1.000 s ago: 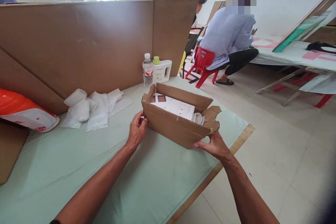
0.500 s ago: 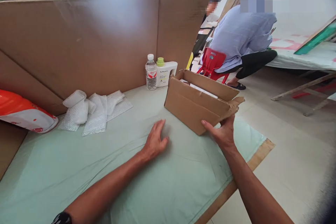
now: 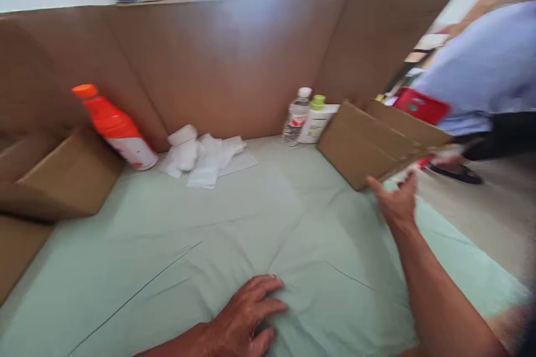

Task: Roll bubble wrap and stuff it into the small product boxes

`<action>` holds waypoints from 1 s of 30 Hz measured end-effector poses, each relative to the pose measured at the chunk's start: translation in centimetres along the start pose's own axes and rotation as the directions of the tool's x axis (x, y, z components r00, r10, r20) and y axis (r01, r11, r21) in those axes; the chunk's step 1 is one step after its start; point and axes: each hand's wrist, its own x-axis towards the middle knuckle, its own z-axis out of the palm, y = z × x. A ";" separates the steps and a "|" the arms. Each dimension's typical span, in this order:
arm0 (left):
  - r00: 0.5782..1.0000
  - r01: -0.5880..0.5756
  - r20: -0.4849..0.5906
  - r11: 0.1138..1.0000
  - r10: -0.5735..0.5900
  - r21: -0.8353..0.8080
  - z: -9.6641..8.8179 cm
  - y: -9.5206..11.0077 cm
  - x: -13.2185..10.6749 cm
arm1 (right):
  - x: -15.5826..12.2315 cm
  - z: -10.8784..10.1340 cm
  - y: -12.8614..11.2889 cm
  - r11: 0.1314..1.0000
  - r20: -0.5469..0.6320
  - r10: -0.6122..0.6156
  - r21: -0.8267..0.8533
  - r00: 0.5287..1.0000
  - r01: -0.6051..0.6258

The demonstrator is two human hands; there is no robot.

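Observation:
An open cardboard box (image 3: 362, 145) stands on the green cloth (image 3: 234, 223) at the right, its flaps up. My right hand (image 3: 397, 201) is at the box's near corner with thumb and fingers spread. Whether its fingertips still touch the cardboard I cannot tell. Low in the view, my left hand (image 3: 251, 312) rests on the cloth, fingers apart and holding nothing. Behind the box stand a clear water bottle (image 3: 296, 120) with a white cap and a white jug (image 3: 315, 125) with a green cap.
Bubble-wrap pieces (image 3: 209, 159) lie by the tall cardboard screen (image 3: 234, 67). An orange-and-white bottle (image 3: 121, 128) leans left of them, beside another open cardboard box (image 3: 71, 178). At the right, a person in a light blue shirt (image 3: 489, 61) sits on a red chair (image 3: 421, 106).
The view has swung left, showing the whole orange bottle and the left box. My left hand has drawn back towards me. My right hand's grip on the box has loosened.

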 end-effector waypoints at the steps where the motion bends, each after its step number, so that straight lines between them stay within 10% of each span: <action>1: 0.999 -0.027 0.018 0.999 0.028 -0.038 -0.5 0.3 -1.0 | -1.4 0.1 0.0 0.985 0.051 0.135 -0.116 0.990 -0.128; 4: 0.999 -0.038 -0.027 0.990 0.035 -0.132 -3.8 0.8 -4.2 | -7.0 1.6 -0.5 0.974 0.321 0.045 -0.225 0.946 0.030; 7: 0.939 0.151 -0.319 0.987 -0.127 0.052 -10.4 0.4 -7.7 | -14.8 3.3 -3.5 0.897 0.518 -0.250 -0.195 0.818 0.397; 10: 0.620 0.498 -0.778 0.815 -0.095 0.297 -19.6 -0.1 -11.2 | -22.9 4.1 -8.5 0.777 0.591 -0.531 0.055 0.607 0.627; 13: 0.343 0.697 -0.927 0.620 0.152 0.360 -29.0 -0.7 -13.5 | -28.0 4.1 -13.2 0.693 0.614 -0.646 0.224 0.453 0.685; 17: 0.175 0.774 -0.961 0.573 0.215 0.269 -37.4 -1.9 -14.5 | -29.6 3.6 -16.3 0.780 0.672 -0.557 0.220 0.488 0.586; 22: 0.257 0.760 -0.964 0.602 0.072 0.247 -38.2 -2.5 -15.6 | -29.1 2.9 -18.0 0.933 0.806 -0.303 0.143 0.509 0.329; 30: 0.478 0.554 -0.844 0.663 0.242 0.503 -25.4 5.1 -22.9 | -28.7 5.9 -24.6 0.963 0.867 -0.269 0.254 0.420 0.093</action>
